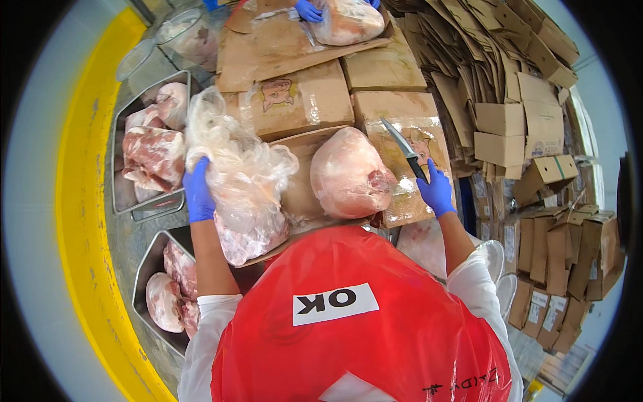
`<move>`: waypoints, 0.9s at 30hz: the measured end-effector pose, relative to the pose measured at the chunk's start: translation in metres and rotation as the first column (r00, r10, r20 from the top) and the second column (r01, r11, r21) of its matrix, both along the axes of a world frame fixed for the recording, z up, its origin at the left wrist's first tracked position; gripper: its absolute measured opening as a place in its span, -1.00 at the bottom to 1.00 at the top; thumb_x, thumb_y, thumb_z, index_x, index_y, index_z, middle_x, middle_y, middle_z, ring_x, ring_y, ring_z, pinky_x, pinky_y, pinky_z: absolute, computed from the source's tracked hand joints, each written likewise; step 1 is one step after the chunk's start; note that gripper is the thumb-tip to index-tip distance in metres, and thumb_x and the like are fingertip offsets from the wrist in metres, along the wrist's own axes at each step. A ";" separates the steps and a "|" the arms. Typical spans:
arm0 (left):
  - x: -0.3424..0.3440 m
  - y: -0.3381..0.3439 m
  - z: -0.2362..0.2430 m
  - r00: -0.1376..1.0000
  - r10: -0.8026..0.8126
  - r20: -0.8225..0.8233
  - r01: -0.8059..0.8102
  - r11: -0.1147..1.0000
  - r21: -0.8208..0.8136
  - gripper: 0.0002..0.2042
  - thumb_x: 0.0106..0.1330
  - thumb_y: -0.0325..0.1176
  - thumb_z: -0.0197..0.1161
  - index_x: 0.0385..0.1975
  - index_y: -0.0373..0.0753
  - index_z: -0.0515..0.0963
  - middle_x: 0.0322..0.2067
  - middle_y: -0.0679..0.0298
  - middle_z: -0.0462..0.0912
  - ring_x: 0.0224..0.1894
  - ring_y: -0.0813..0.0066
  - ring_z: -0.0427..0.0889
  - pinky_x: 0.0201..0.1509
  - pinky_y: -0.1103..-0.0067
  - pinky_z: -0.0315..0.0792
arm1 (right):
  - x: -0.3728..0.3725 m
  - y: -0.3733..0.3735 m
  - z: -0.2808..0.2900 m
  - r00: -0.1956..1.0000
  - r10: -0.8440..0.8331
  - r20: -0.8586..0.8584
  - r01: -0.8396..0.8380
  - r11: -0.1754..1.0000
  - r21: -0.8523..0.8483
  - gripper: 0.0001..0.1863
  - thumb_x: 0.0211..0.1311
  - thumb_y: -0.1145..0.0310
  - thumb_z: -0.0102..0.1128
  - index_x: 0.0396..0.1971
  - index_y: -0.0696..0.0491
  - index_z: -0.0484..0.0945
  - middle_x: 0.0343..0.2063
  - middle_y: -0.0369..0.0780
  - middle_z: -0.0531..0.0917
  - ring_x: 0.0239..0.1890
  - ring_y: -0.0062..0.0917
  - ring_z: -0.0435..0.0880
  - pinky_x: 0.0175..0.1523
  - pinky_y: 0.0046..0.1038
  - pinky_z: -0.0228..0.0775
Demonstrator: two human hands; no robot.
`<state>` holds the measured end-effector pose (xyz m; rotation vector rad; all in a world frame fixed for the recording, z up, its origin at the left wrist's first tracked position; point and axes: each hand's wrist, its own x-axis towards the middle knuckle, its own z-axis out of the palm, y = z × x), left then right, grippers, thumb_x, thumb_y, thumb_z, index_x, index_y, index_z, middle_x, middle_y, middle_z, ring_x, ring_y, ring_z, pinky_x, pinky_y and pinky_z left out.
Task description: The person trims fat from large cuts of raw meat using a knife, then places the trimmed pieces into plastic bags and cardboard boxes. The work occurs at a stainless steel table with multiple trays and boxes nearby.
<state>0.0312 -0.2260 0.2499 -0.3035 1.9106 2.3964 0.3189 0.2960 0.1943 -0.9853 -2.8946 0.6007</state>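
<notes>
My right hand (436, 190), in a blue glove, grips a knife (404, 149) by its black handle. The blade points up and to the left, over a cardboard box. At the left, my gloved left hand (199, 191) is closed at the edge of a bunched, see-through plastic film (234, 151). Below that film, a wrapped piece of meat (249, 236) lies at the near left edge of the cardboard. Between my hands sits a large, pale, rounded cut of meat (351, 173), unwrapped, with a red cut face on its right side.
Metal tubs of meat stand at the left, one farther (189, 87) and one nearer (137, 295). Closed cardboard boxes (301, 100) form the work surface. Across it, another person's blue-gloved hand (309, 11) touches a piece of meat (351, 21). Flattened cartons (462, 87) are piled at the right.
</notes>
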 end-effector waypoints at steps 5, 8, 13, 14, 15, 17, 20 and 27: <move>0.029 0.030 0.055 0.985 0.158 -0.070 -0.148 0.980 0.133 -0.59 0.32 -0.33 0.28 0.12 -0.39 0.52 0.01 0.15 0.62 0.00 0.29 0.64 0.10 0.41 0.55 | -0.033 -0.046 0.023 0.890 0.262 -0.374 -0.369 0.894 -0.253 -0.11 0.11 -0.02 0.45 0.39 0.05 0.34 0.08 0.12 0.60 0.13 -0.08 0.61 0.23 -0.17 0.43; 0.048 0.095 0.068 0.984 0.129 -0.122 -0.102 0.973 0.207 -0.57 0.33 -0.29 0.27 0.15 -0.34 0.51 0.05 0.14 0.60 0.07 0.26 0.60 0.17 0.36 0.52 | -0.022 -0.085 0.069 0.905 0.293 -0.309 -0.426 0.640 -0.639 -0.09 0.13 -0.10 0.43 0.41 0.04 0.32 0.11 0.08 0.61 0.15 -0.13 0.61 0.24 -0.24 0.42; 0.139 0.271 0.097 0.930 -0.364 0.060 0.295 0.831 0.471 -0.48 0.35 -0.19 0.25 0.25 -0.33 0.42 0.15 0.11 0.54 0.14 0.21 0.57 0.24 0.29 0.48 | 0.060 -0.078 0.105 0.916 -0.027 -0.399 -0.310 0.582 -0.752 0.09 0.20 0.02 0.45 0.53 0.11 -0.06 0.26 0.02 0.48 0.30 -0.35 0.46 0.34 -0.27 0.35; 0.167 0.301 0.101 0.863 -0.497 0.087 0.396 0.775 0.493 -0.48 0.37 -0.19 0.24 0.26 -0.33 0.42 0.16 0.12 0.54 0.15 0.22 0.56 0.24 0.28 0.48 | 0.080 -0.073 0.122 0.896 -0.210 -0.391 -0.282 0.411 -0.867 0.07 0.23 0.04 0.44 0.54 0.09 -0.07 0.28 -0.03 0.46 0.29 -0.37 0.47 0.33 -0.29 0.36; 0.192 0.326 0.101 0.778 -0.617 0.116 0.484 0.707 0.515 -0.48 0.38 -0.18 0.23 0.27 -0.33 0.41 0.17 0.12 0.53 0.16 0.23 0.55 0.25 0.28 0.48 | 0.101 -0.068 0.141 0.854 -0.379 -0.356 -0.291 0.217 -0.932 0.05 0.25 0.06 0.42 0.54 0.08 -0.08 0.30 -0.07 0.44 0.27 -0.40 0.48 0.33 -0.31 0.37; 0.243 0.372 0.084 0.564 -0.817 0.124 0.713 0.557 0.425 -0.49 0.43 -0.18 0.19 0.29 -0.32 0.39 0.20 0.14 0.51 0.19 0.27 0.53 0.24 0.30 0.48 | 0.145 -0.056 0.147 0.676 -0.633 -0.378 -0.418 0.094 -0.904 0.00 0.28 0.08 0.41 0.52 0.08 -0.04 0.31 -0.12 0.43 0.27 -0.42 0.48 0.33 -0.34 0.38; 0.325 0.431 0.062 0.246 -0.955 0.164 0.918 0.284 0.277 -0.50 0.51 -0.11 0.09 0.33 -0.27 0.35 0.24 0.15 0.49 0.24 0.26 0.51 0.30 0.31 0.45 | 0.209 -0.020 0.125 0.307 -0.777 -0.550 -0.524 0.345 -0.779 -0.17 0.24 0.21 0.44 0.41 0.12 0.20 0.28 -0.15 0.45 0.28 -0.43 0.45 0.38 -0.35 0.32; 0.468 0.487 0.093 -0.504 -0.838 0.208 0.841 -0.531 -0.104 -0.48 0.53 -0.05 0.10 0.32 -0.27 0.36 0.15 0.20 0.57 0.10 0.40 0.59 0.16 0.39 0.52 | 0.382 -0.009 0.145 -0.179 -0.711 -0.680 -0.106 0.701 -0.705 -0.20 0.04 0.37 0.52 0.30 0.15 0.34 0.12 -0.18 0.58 0.15 -0.43 0.56 0.28 -0.36 0.41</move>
